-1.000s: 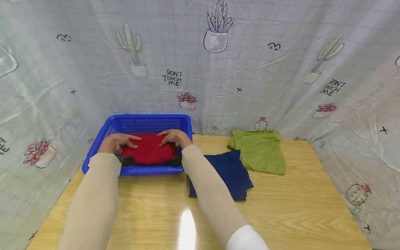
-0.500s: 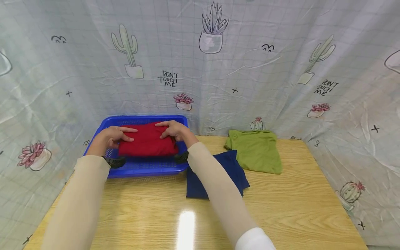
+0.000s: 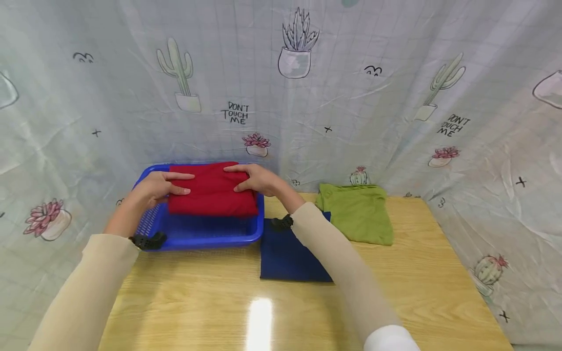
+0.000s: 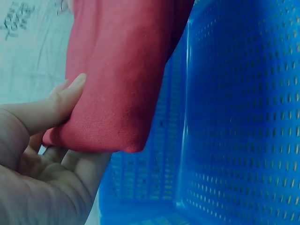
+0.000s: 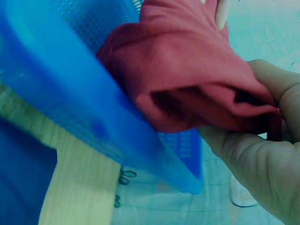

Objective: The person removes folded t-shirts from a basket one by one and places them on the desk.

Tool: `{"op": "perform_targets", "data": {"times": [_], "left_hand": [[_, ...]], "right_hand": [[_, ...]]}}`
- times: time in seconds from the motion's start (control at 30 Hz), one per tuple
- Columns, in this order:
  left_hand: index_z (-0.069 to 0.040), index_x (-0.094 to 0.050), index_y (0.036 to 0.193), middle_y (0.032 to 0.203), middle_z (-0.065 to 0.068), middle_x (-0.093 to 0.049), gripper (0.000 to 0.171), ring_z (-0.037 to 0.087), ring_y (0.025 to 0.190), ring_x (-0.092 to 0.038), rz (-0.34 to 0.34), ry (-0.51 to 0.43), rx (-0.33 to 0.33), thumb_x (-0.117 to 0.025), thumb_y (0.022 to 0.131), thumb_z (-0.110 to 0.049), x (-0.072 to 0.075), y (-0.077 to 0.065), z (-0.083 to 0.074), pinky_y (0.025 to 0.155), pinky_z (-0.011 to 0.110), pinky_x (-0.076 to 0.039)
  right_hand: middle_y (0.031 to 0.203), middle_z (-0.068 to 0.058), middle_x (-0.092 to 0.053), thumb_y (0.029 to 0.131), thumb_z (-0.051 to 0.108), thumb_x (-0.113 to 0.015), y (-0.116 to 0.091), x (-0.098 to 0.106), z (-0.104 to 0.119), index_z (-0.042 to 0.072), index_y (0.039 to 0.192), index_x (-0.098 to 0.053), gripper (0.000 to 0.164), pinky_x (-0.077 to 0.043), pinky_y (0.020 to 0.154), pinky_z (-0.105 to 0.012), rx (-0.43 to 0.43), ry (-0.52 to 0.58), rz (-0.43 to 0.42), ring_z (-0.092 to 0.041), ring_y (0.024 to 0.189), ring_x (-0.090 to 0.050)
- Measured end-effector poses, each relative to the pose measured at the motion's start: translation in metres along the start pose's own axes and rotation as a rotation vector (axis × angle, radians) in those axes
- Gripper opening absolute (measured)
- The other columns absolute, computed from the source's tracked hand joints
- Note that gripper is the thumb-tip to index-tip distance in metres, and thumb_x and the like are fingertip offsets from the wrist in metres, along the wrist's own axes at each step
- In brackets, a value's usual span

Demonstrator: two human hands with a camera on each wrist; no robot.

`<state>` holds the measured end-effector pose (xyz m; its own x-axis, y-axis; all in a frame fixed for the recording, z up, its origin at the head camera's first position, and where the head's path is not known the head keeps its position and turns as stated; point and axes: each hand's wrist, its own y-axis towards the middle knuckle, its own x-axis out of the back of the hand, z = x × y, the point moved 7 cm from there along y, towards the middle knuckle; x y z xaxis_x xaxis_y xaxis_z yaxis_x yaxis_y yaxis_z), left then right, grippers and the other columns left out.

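Note:
A folded red cloth [image 3: 210,192] is held up over the blue plastic basket [image 3: 197,242]. My left hand [image 3: 153,187] grips its left end, with the thumb on one face and fingers under the other, as the left wrist view of the cloth [image 4: 117,84] shows. At the right end, my right hand [image 3: 259,180] pinches the cloth between thumb and fingers. In the right wrist view, the open folds of the cloth [image 5: 178,79] hang beside the basket rim [image 5: 93,98]. The cloth covers the back part of the basket.
Right of the basket a dark blue folded cloth [image 3: 290,253] lies on the wooden table [image 3: 197,297], partly under my right forearm. Behind it lies a green folded cloth [image 3: 357,212]. A cactus-print curtain [image 3: 272,87] hangs behind and at the sides.
Both hands have lifted the red cloth from inside the basket to above it. The cloth has also shifted slightly to the right. The blue and green cloths stay put.

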<state>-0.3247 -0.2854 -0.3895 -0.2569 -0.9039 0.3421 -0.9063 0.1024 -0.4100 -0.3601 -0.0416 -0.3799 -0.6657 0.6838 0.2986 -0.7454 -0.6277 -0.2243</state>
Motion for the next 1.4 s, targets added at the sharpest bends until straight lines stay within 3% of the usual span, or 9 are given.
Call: {"op": "perform_targets", "data": {"times": [0.07,0.13,0.27,0.47,0.87,1.1,1.2,1.4], "left_hand": [[-0.014,-0.046,0.154,0.154,0.016,-0.038,0.067,0.004,0.078,-0.062,-0.002,-0.025,-0.011,-0.075,0.093,-0.012,-0.007,-0.004,-0.003,0.073,0.024,-0.056],[-0.012,-0.046,0.154,0.16,0.018,-0.032,0.067,0.004,0.085,-0.065,-0.007,-0.05,-0.026,-0.075,0.093,-0.01,-0.013,-0.007,-0.007,0.076,0.025,-0.058],[-0.013,-0.049,0.153,0.157,0.018,-0.035,0.066,0.004,0.083,-0.064,-0.025,-0.051,-0.072,-0.075,0.093,-0.009,-0.023,-0.014,-0.022,0.075,0.024,-0.058],[-0.014,-0.053,0.15,0.159,0.015,-0.033,0.064,0.007,0.082,-0.067,-0.024,-0.077,-0.111,-0.076,0.091,-0.006,-0.038,-0.028,-0.043,0.075,0.026,-0.059],[-0.011,-0.06,0.143,0.161,0.015,-0.032,0.059,0.012,0.078,-0.07,-0.013,-0.098,-0.23,-0.078,0.088,-0.003,-0.085,-0.052,-0.073,0.07,0.026,-0.059],[-0.012,-0.064,0.14,0.156,0.012,-0.04,0.055,0.014,0.079,-0.07,0.019,-0.135,-0.284,-0.078,0.087,0.0,-0.122,-0.055,-0.083,0.07,0.028,-0.06],[-0.013,-0.066,0.138,0.155,0.01,-0.042,0.054,0.012,0.07,-0.066,0.032,-0.135,-0.295,-0.079,0.087,-0.001,-0.136,-0.054,-0.085,0.063,0.024,-0.056],[-0.015,-0.069,0.135,0.154,0.009,-0.044,0.052,0.013,0.069,-0.065,0.061,-0.136,-0.33,-0.08,0.086,-0.002,-0.162,-0.05,-0.09,0.063,0.023,-0.054]], "right_hand": [[0.157,-0.009,-0.039,0.092,-0.003,-0.071,-0.01,0.002,0.002,0.024,0.152,-0.051,0.069,-0.052,0.08,-0.026,0.028,-0.052,0.006,-0.018,0.113,-0.053],[0.156,-0.008,-0.039,0.093,-0.001,-0.071,-0.02,0.005,0.004,0.024,0.153,-0.05,0.068,-0.052,0.076,-0.026,0.05,-0.065,0.004,-0.018,0.109,-0.053],[0.154,-0.007,-0.042,0.094,-0.001,-0.069,-0.04,0.014,0.008,0.022,0.153,-0.05,0.066,-0.053,0.072,-0.027,0.082,-0.012,-0.003,-0.019,0.103,-0.058],[0.151,-0.005,-0.046,0.095,0.001,-0.069,-0.066,0.028,0.014,0.022,0.152,-0.051,0.064,-0.058,0.078,-0.031,0.119,0.005,-0.012,-0.023,0.111,-0.062],[0.158,0.0,-0.039,0.094,0.01,-0.073,-0.128,0.061,0.007,0.031,0.151,-0.051,0.065,-0.055,0.092,-0.036,0.133,-0.116,-0.061,-0.024,0.132,-0.048],[0.157,0.003,-0.041,0.094,0.015,-0.074,-0.168,0.079,-0.003,0.033,0.151,-0.05,0.065,-0.051,0.099,-0.041,0.105,-0.203,-0.088,-0.023,0.14,-0.04],[0.157,0.004,-0.042,0.094,0.019,-0.074,-0.182,0.085,-0.008,0.035,0.152,-0.05,0.064,-0.048,0.104,-0.044,0.086,-0.256,-0.097,-0.022,0.142,-0.037],[0.157,0.001,-0.041,0.095,0.02,-0.074,-0.207,0.094,-0.017,0.033,0.153,-0.047,0.065,-0.047,0.1,-0.044,0.075,-0.281,-0.107,-0.025,0.14,-0.039]]}}
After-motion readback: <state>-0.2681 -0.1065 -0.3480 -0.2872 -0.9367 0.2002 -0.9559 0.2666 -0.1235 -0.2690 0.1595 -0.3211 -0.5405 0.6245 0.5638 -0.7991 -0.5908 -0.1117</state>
